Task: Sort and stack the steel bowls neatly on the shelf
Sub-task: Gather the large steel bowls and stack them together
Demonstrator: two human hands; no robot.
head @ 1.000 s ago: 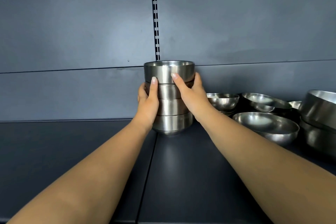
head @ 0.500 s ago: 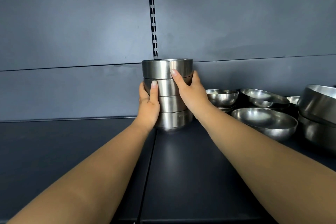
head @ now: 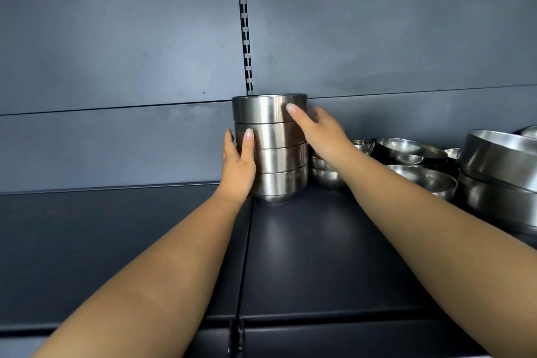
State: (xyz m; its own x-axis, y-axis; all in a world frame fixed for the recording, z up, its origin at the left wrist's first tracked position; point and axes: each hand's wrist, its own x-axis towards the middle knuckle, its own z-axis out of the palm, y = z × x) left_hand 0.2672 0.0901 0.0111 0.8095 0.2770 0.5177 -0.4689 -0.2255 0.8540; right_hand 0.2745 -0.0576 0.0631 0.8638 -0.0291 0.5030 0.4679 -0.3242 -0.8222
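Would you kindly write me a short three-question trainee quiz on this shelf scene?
1. How many bowls are in the stack?
2. True or false: the stack sits on the shelf.
3. The loose bowls lie to which side of the stack: A left, B right?

Key:
1. Four.
2. True; the left hand and right hand steady its sides.
3. B.
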